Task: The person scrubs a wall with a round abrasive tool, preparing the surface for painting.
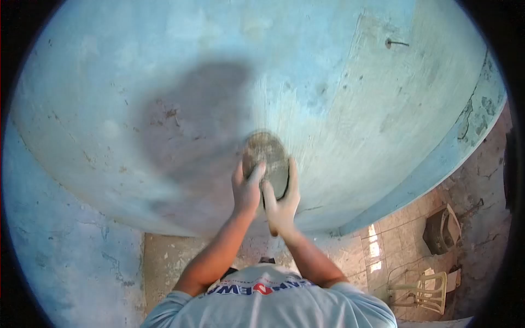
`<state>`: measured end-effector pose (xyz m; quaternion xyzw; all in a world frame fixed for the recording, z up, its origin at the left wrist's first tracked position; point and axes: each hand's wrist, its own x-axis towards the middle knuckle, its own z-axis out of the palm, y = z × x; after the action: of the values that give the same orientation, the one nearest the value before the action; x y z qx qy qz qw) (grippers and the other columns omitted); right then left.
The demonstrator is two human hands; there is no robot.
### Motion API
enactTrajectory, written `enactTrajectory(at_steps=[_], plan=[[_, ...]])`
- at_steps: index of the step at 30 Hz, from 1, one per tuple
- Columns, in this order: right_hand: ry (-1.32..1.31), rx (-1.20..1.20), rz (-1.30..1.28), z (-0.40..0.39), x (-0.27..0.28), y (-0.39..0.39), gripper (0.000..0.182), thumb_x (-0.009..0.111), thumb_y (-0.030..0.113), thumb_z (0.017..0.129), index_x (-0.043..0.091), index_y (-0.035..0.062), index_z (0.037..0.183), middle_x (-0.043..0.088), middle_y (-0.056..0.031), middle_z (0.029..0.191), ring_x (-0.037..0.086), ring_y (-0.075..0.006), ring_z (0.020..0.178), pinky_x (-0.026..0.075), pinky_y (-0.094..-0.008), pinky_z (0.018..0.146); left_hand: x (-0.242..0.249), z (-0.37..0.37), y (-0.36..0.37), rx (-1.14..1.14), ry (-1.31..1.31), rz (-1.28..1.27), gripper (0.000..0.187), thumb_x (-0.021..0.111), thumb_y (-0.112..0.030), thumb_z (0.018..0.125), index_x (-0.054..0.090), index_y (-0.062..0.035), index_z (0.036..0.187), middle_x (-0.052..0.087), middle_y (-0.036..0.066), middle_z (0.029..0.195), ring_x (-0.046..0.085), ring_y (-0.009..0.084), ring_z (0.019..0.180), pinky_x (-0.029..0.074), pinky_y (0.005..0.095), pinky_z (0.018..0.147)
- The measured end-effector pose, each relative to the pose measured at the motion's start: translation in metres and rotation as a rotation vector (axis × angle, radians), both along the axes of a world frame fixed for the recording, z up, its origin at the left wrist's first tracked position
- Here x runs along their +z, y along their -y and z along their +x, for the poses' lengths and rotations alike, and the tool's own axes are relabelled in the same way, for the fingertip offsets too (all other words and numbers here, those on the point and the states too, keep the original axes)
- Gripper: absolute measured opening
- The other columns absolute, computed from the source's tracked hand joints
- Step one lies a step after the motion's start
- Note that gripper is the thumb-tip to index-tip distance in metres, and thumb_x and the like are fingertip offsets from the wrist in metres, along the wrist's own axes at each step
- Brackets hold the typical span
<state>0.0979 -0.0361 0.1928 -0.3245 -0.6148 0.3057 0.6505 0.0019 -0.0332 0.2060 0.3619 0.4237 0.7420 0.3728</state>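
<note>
Both hands are raised in front of me, gripping a dusty, oval grey-brown tool (266, 148) against the blue painted wall (311, 60). My left hand (248, 188) is closed on its left side, with the thumb laid across its face. On the lower right, my right hand (283, 205) is closed around it, fingers along the edge and thumb in front. A brown tip, perhaps a handle end, pokes out below the right hand. The tool's exact kind does not show. Pale vertical scrape marks run down the wall above it.
A nail or hook (389, 42) sticks out of the wall at the upper right. Low on the right are a plastic chair (432, 292) and a dark box-like container (442, 229) on the tiled floor (383, 249). Another blue wall (71, 257) stands at the left.
</note>
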Motion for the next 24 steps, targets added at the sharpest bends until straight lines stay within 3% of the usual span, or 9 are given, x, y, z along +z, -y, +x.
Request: enactTrajectory(at_steps=[1,3,5,9,11,15,18,22,24], plan=[[-0.03,0.027,-0.07,0.001,-0.015,0.007,0.079,0.069,0.004,0.092,0.032,-0.0077,0.161,0.053,-0.0292,0.149,0.057,-0.0346,0.135,0.046,-0.0427,0.112,-0.02,0.001,0.0,-0.008,0.03,-0.015,0.04,0.066,-0.013,0.1,0.063,0.0005,0.137,0.07,0.008,0.123,0.065,0.0186,0.115,0.049,0.035,0.102],[-0.048,0.035,-0.123,-0.001,-0.017,0.01,0.079,0.069,0.004,0.092,0.033,-0.0079,0.16,0.053,-0.0296,0.149,0.057,-0.0349,0.136,0.046,-0.0427,0.113,-0.006,-0.002,-0.004,-0.016,0.014,-0.02,0.039,0.066,-0.013,0.1,0.063,0.001,0.136,0.07,0.008,0.123,0.064,0.0182,0.114,0.049,0.0347,0.102],[-0.023,-0.004,-0.074,-0.008,0.013,0.002,0.078,0.07,0.005,0.092,0.034,-0.0082,0.16,0.053,-0.0302,0.15,0.056,-0.035,0.136,0.045,-0.0424,0.113,0.023,-0.006,-0.006,-0.006,-0.013,-0.043,0.034,0.065,-0.011,0.1,0.066,0.0012,0.132,0.07,0.007,0.122,0.064,0.0175,0.112,0.049,0.0333,0.1],[0.017,-0.07,0.175,-0.017,0.075,-0.029,0.08,0.068,0.008,0.094,0.03,-0.0055,0.162,0.058,-0.0294,0.145,0.062,-0.0344,0.131,0.049,-0.0407,0.108,0.089,-0.009,-0.025,-0.054,0.059,0.177,0.03,0.065,-0.012,0.1,0.067,0.0014,0.127,0.071,0.005,0.117,0.064,0.0166,0.109,0.049,0.0328,0.098],[0.007,-0.055,0.131,-0.014,0.082,-0.022,0.08,0.068,0.008,0.093,0.03,-0.0054,0.162,0.057,-0.0294,0.146,0.062,-0.0352,0.131,0.049,-0.041,0.108,0.107,-0.01,-0.024,-0.118,0.133,0.201,0.031,0.066,-0.013,0.1,0.067,0.0012,0.128,0.07,0.005,0.117,0.064,0.0165,0.109,0.049,0.0327,0.098],[0.025,-0.064,-0.003,-0.004,0.031,0.009,0.079,0.069,0.005,0.09,0.034,-0.0099,0.159,0.054,-0.0309,0.149,0.057,-0.0353,0.136,0.046,-0.0432,0.112,0.027,-0.007,-0.006,0.002,-0.06,0.043,0.033,0.065,-0.012,0.1,0.066,0.0006,0.131,0.07,0.006,0.119,0.064,0.017,0.11,0.049,0.0328,0.098],[-0.118,0.04,-0.172,-0.003,-0.004,0.012,0.079,0.069,0.004,0.09,0.034,-0.0098,0.159,0.053,-0.0302,0.148,0.057,-0.0354,0.136,0.047,-0.0429,0.112,-0.011,-0.001,-0.006,-0.016,0.037,-0.046,0.034,0.064,-0.012,0.101,0.066,0.0013,0.132,0.07,0.007,0.12,0.064,0.017,0.11,0.049,0.0331,0.099],[-0.003,-0.034,0.108,-0.012,0.054,-0.015,0.079,0.07,0.005,0.09,0.034,-0.0095,0.159,0.056,-0.0291,0.145,0.06,-0.0325,0.132,0.049,-0.0409,0.109,0.065,-0.011,-0.02,-0.016,-0.009,0.106,0.034,0.065,-0.012,0.1,0.066,0.0015,0.132,0.07,0.007,0.121,0.064,0.0168,0.11,0.049,0.0333,0.1],[-0.055,0.013,0.052,-0.018,0.093,-0.022,0.078,0.07,0.007,0.092,0.034,-0.0075,0.16,0.057,-0.0296,0.145,0.061,-0.0325,0.131,0.049,-0.04,0.108,0.099,-0.015,-0.026,-0.077,0.06,0.149,0.035,0.065,-0.012,0.1,0.065,0.0017,0.132,0.07,0.007,0.121,0.064,0.0171,0.111,0.049,0.0334,0.1]])
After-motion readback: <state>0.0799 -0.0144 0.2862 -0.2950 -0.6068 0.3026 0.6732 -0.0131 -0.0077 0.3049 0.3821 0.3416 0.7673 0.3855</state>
